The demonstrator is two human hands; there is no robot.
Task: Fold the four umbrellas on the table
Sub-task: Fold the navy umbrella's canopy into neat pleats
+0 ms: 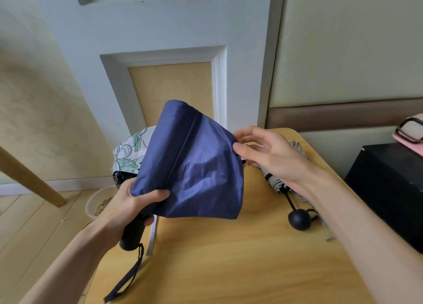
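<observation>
– What's on that wooden table (pixel 229 264)?

– Mostly bare top. The biggest thing near it is a black box (pixel 386 189) just off its right edge, with a pink and white bag (pixel 409 132) on top.

– And the umbrellas?

– The blue umbrella (pixel 196 166) is up in the air over the table's left side, tilted, tip pointing away towards the wall. Its cloth hangs loose and spread out like a wide flap. Behind it at the far left corner there's a white umbrella (pixel 129 152) with a green flower print. The blue one hides most of it, and I can't tell from here whether it rests on the table. A grey umbrella (pixel 278 184) lies on the right side of the table, partly under the person's right forearm, with its round black knob (pixel 299 219) on the near end.

– What are the hands doing?

– The left hand (pixel 135 203) is wrapped round the blue umbrella low down, fingers curled over the bunched cloth and the top of the black handle (pixel 131 237). The right hand (pixel 267 152) has the right edge of the cloth pinched, thumb in front and fingers behind.

– Anything smaller?

– A dark wrist strap (pixel 128 278) dangles from the handle, down past the table's edge. On the floor to the left there's a clear plastic tub (pixel 97 203) with something grainy in it, beside a slanted wooden leg (pixel 29 177).
</observation>
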